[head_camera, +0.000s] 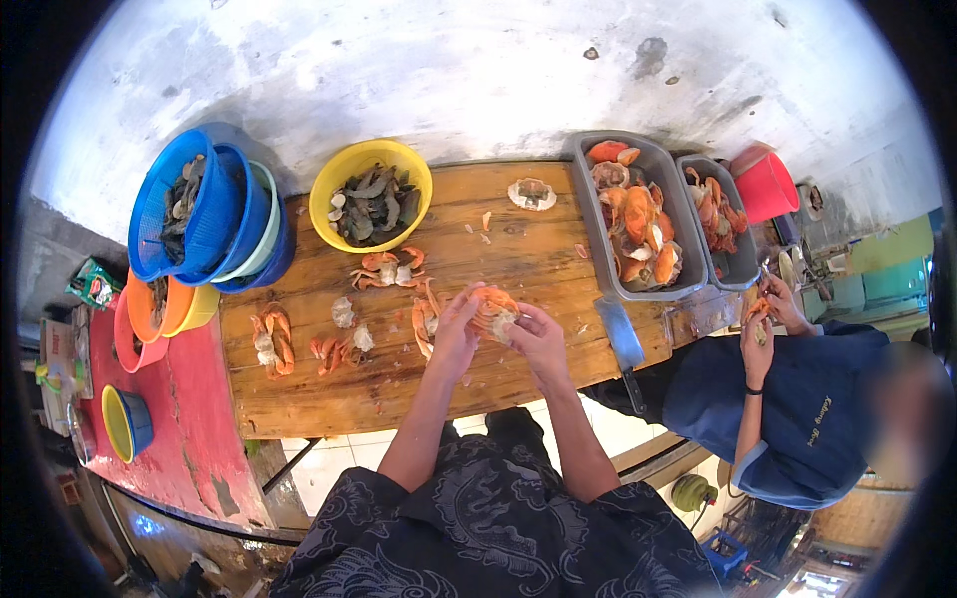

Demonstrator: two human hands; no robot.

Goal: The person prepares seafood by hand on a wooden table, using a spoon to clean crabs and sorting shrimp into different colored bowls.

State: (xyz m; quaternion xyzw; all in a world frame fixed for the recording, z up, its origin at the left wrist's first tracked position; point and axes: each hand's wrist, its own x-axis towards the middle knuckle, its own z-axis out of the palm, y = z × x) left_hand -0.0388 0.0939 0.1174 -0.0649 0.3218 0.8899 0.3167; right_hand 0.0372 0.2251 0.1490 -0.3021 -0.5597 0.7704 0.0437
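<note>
Between my two hands, above the wooden table [523,381], is an orange crab [493,312]. My left hand [457,323] grips its left side, and my right hand [537,336] pinches its pale underside at the right. A crab with its claws [424,323] lies just left of my left hand, partly covered by it. Farther left are another whole crab [389,270], a crab with folded claws [272,341], a cluster of crab legs [329,354] and pale pieces of crab body [344,312]. An upturned crab shell [531,194] rests near the wall.
A cleaver [622,340] overhangs the table's front edge at my right. Grey tubs [587,217] of crab parts stand behind it. A yellow bowl [321,224] holds shrimp, beside stacked blue baskets [142,202]. At the right a co-worker [785,396] handles a crab piece.
</note>
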